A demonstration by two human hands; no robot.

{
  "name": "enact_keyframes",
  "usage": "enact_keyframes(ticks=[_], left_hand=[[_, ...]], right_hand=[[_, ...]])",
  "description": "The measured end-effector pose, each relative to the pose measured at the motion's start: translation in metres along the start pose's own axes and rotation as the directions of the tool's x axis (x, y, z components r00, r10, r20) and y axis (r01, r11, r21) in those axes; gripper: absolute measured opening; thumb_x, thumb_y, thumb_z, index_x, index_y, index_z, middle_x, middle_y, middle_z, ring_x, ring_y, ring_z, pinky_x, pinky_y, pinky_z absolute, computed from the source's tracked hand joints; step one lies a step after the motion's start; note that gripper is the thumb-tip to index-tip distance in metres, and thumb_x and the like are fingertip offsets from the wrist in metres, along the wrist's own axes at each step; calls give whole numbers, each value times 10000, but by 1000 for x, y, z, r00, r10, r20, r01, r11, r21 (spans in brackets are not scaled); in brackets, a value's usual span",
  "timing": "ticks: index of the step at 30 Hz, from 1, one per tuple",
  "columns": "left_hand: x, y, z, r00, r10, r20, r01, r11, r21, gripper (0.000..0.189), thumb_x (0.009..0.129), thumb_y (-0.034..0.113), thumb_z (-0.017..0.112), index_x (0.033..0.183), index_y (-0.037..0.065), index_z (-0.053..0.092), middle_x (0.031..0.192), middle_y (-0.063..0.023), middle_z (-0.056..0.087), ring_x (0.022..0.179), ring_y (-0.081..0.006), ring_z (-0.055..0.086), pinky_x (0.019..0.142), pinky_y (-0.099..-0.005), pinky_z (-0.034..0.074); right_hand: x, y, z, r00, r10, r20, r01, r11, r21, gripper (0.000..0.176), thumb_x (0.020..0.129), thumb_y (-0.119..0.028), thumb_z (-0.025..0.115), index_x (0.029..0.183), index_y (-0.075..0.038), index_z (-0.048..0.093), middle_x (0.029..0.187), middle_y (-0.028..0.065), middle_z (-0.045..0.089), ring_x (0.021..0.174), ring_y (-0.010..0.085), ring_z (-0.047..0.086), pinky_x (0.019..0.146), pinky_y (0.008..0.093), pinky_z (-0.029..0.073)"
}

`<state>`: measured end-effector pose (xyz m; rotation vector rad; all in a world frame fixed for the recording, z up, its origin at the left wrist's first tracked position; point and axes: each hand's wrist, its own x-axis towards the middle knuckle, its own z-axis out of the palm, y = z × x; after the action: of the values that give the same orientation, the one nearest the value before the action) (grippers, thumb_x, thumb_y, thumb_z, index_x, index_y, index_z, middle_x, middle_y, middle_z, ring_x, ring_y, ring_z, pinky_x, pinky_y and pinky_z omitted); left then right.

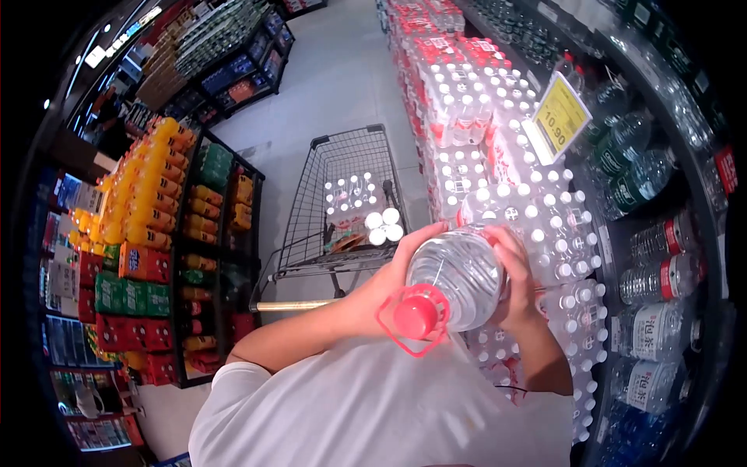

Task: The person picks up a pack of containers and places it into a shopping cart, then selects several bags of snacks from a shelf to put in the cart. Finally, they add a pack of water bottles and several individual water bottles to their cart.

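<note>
A large clear water bottle (459, 272) with a red cap and a red carry loop is held close to my chest, its cap tilted toward me. My left hand (389, 284) wraps round one side of the bottle. On the other side, my right hand (513, 272) grips it with the fingers curled over. Beyond my left forearm stands a wire shopping cart (311, 187). Inside the cart are a pack of white-capped bottles (354, 202) and a cluster of white-topped containers (384, 226).
Stacked packs of bottled water (467, 117) line my right, with a yellow price sign (556, 121) above them. Shelves of large bottles (646, 179) stand farther right. Orange drinks (152, 194) fill a rack on the left. A grey aisle floor (334, 70) runs ahead.
</note>
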<state>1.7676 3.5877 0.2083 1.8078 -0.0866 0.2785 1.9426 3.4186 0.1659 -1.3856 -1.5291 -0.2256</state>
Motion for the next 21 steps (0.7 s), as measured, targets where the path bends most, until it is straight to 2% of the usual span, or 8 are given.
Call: enact_keyframes(ticks=[1,4,5,9,13,16,20,21], left_hand=[[-8,-6,-2,999,-32,-18,33,998,56,1355,599,310,967,1572,104,46,1512,-205,367,1390,-316,408,1124,-420,362],[-33,-18,-5,973,-176,-149,147,972,-184,1325,597,313,970,1559,107,83,1462,-186,434,1348,-313,460,1112,-426,378],[-39,-19,-8,962,-180,-204,155,979,-131,1255,599,316,971,1533,104,159,1420,-174,479,1318,-301,492,1091,-421,402],[-61,-35,-32,925,-245,-289,193,961,-197,1169,601,291,969,1502,103,247,1432,-171,461,1317,-279,493,1070,-400,423],[-72,-49,-72,939,-186,-288,162,981,-106,1126,603,322,959,1483,94,295,1469,-175,410,1302,-305,503,1072,-406,426],[-75,-48,-112,969,-36,-244,64,992,109,1112,601,331,962,1475,84,319,1453,-168,432,1328,-330,478,1078,-416,418],[-89,-75,-149,938,-37,-343,46,999,16,994,613,353,947,1411,58,434,1379,-157,512,1240,-321,548,1038,-411,448],[-94,-86,-156,927,-47,-373,52,999,3,968,617,340,945,1399,52,452,1355,-153,533,1221,-305,561,1030,-405,453]], right_hand=[[-1,5,14,1000,-4,19,3,999,49,868,678,-135,833,1404,-30,369,1343,271,494,1186,451,541,1027,541,441],[-13,19,53,992,8,125,-21,995,100,878,726,-121,844,1414,-19,308,1380,314,454,1207,447,538,1017,505,454],[-16,23,67,990,17,140,-36,990,139,886,724,-120,845,1417,-19,303,1379,316,452,1208,445,536,1020,503,450],[3,18,109,987,10,159,-40,982,186,898,685,-107,836,1414,-26,317,1369,275,461,1204,466,526,1019,546,454],[20,18,146,992,10,125,-26,992,122,928,664,-143,879,1390,-27,312,1360,290,455,1206,468,526,1013,554,466],[28,17,174,989,31,143,-44,995,94,936,670,-156,886,1393,-26,305,1360,295,454,1208,465,526,1011,551,470],[30,20,218,969,131,211,-155,983,100,1004,671,-212,904,1426,-32,267,1367,300,451,1223,454,521,1005,526,477],[29,23,230,924,243,294,-270,961,56,1048,649,-236,918,1445,-37,265,1390,304,437,1234,457,512,1019,535,455]])
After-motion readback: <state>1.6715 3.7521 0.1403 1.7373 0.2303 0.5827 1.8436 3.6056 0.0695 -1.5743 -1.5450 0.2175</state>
